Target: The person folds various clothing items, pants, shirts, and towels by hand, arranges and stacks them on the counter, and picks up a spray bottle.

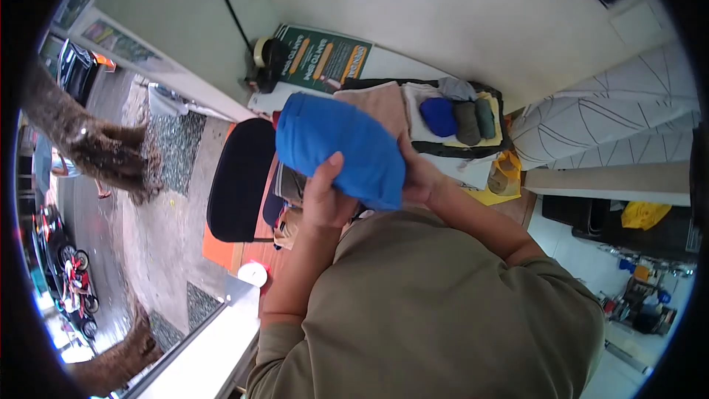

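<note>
A blue folded piece of cloth [336, 140], perhaps a garment, is held up in front of my chest between both hands. My left hand [329, 196] grips its lower left side, with the thumb lying over the fabric. On the right end, my right hand [419, 170] is closed around the edge, its fingers partly hidden behind the cloth. Just beyond, a dark open case [458, 150] holds a beige folded cloth [380, 106] and several rolled pieces, among them a dark blue roll [439, 117] and a grey-brown roll [467, 122].
The case rests on a white table, near a green printed board [325, 57]. A black chair [240, 181] stands to the left with clothes beside it. Right of the table hang a yellow bag [504, 176] and a patterned white curtain [605, 114]. A street shows at far left.
</note>
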{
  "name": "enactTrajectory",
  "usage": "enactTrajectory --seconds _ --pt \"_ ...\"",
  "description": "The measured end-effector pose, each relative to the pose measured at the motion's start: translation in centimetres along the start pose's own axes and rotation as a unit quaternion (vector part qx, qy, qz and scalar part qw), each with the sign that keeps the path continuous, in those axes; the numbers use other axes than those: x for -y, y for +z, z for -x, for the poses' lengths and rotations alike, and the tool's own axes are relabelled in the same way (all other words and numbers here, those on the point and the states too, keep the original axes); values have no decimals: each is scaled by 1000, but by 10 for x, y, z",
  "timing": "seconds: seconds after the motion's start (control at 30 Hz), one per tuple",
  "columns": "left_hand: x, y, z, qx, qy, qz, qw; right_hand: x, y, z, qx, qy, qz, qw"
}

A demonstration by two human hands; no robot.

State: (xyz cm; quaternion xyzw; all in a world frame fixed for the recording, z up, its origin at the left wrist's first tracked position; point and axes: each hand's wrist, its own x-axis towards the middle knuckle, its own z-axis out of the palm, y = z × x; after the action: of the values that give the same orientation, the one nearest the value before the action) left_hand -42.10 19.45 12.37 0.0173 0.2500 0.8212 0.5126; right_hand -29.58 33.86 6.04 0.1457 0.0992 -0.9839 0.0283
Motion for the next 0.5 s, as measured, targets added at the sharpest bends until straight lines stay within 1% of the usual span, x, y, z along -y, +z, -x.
enactTrajectory --seconds 0.03,0.07,0.1,0.13,0.17,0.2,0.27,0.3,0.37,0.4,0.43,0.47,0.5 --pt "5 12 -7 44 -15 6 999 18 12 6 -58 -81 66 993" --pt "12 20 -15 58 9 -42 997 38 24 15 -118 -159 129 972" --pt "20 25 -21 72 32 -90 993 62 38 32 -174 -236 202 934" --pt "27 30 -29 86 56 -137 985 87 49 54 -228 -309 271 883" --pt "39 21 -42 82 111 -196 971 107 57 73 -250 -368 306 842" --pt "50 20 -52 102 123 -257 953 126 59 90 -271 -422 341 795" --pt "78 18 -70 138 145 -375 905 158 51 117 -273 -474 423 722" --pt "99 10 -76 135 117 -399 899 172 37 129 -313 -452 477 686" --pt "148 -18 -92 123 66 -445 885 195 -15 142 -380 -396 580 602" --pt "177 -48 -104 115 -29 -529 840 201 -63 144 -441 -345 662 498" --pt "197 -69 -111 104 -126 -602 782 204 -122 145 -489 -285 730 382" --pt "203 -69 -109 81 -183 -582 788 206 -153 145 -524 -221 781 256" --pt "206 -69 -109 55 -238 -558 793 201 -152 141 -504 -254 787 249"
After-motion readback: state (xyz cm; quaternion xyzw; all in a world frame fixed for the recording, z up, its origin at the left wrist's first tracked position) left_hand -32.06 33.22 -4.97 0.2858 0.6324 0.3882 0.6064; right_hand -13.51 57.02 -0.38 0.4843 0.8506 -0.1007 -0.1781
